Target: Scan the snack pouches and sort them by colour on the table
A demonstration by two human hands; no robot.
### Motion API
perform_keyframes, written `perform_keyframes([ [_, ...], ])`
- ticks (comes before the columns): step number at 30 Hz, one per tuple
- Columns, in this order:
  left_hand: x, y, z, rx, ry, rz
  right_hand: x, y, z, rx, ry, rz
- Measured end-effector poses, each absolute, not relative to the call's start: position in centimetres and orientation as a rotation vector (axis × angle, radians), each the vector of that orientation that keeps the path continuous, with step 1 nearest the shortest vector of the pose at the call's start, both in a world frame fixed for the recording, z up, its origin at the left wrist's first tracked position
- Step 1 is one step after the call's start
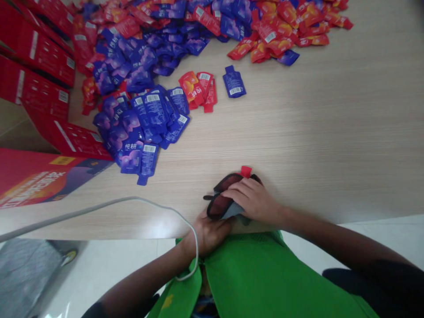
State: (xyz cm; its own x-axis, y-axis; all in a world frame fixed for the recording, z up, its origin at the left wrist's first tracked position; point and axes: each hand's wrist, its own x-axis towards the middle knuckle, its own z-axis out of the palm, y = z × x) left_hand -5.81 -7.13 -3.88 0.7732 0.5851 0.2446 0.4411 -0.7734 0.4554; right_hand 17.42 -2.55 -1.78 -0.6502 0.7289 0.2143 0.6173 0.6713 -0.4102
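Note:
At the table's front edge, I hold a grey item with black-edged, dark red oval panels (220, 205); its exact kind I cannot make out. My right hand (256, 201) lies over its top, fingers curled around the near panel. Low against the left underside is my left hand (210, 232), closed, its fingertips partly hidden by the item. A small red tab (246, 171) sticks out behind it, and whatever it belongs to is covered. Farther off lie a single blue pouch (234, 83) and a few red and orange pouches (192, 88).
A stack of blue pouches (154, 110) lies left of centre, with a heap of red and orange pouches (281, 26) at the back. Red boxes (43, 57) line the left side. A grey cable (109, 203) crosses the front left to my green apron (251, 274).

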Motion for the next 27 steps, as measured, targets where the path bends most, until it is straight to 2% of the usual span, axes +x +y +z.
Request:
perform_keyframes([
  [8,-5.1,-6.8,-2.1,2.676,0.791,0.619,23.1,6.0,-1.5,-1.420,-2.405,0.172],
  [11,-4.1,-6.3,-0.7,2.615,0.886,0.643,25.5,7.2,-0.5,-1.547,-2.178,0.084],
  [16,-0.8,-2.7,0.0,2.569,1.131,0.586,28.1,5.5,0.4,-1.690,-1.715,0.064],
  [21,2.6,1.4,-0.3,2.466,1.433,0.309,29.3,2.7,-1.1,-1.767,-1.506,0.155],
  [27,3.0,3.0,0.2,2.378,1.345,0.133,30.1,1.4,-3.4,-1.819,-1.500,0.215],
])
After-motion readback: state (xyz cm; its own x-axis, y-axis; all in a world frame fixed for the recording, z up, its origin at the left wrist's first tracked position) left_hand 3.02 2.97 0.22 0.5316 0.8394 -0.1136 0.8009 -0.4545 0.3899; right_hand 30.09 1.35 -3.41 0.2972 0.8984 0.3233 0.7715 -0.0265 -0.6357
